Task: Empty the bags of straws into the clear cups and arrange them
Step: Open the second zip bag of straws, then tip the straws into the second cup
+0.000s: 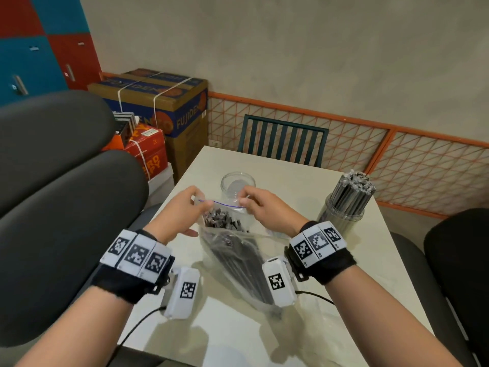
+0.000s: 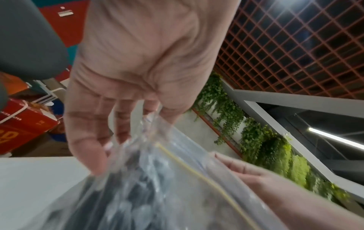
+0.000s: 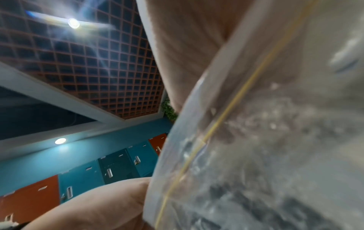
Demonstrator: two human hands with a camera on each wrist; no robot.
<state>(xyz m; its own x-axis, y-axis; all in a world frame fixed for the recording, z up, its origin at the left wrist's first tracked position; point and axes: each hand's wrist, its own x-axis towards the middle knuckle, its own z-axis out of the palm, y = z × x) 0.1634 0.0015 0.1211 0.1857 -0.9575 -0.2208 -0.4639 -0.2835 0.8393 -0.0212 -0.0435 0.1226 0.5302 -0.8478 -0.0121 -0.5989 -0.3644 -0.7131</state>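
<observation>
A clear zip bag [image 1: 232,250] full of dark wrapped straws stands tilted on the white table [image 1: 357,300]. My left hand [image 1: 185,207] pinches the left end of its zip strip and my right hand [image 1: 256,205] pinches the right end, holding the mouth up. Just behind the bag stands an empty clear cup [image 1: 237,184]. A second clear cup [image 1: 344,210], packed with upright wrapped straws, is at the right. The left wrist view shows my left hand [image 2: 126,118] gripping the bag [image 2: 157,186] beside the yellow zip line. Blurred bag plastic [image 3: 265,140] fills the right wrist view.
A dark slatted chair [image 1: 283,140] stands at the table's far edge. Grey padded chairs [image 1: 53,194] crowd the left, and a black chair [image 1: 457,260] sits at the right. Cardboard boxes [image 1: 164,107] are stacked at the back left, beside an orange mesh panel [image 1: 397,152].
</observation>
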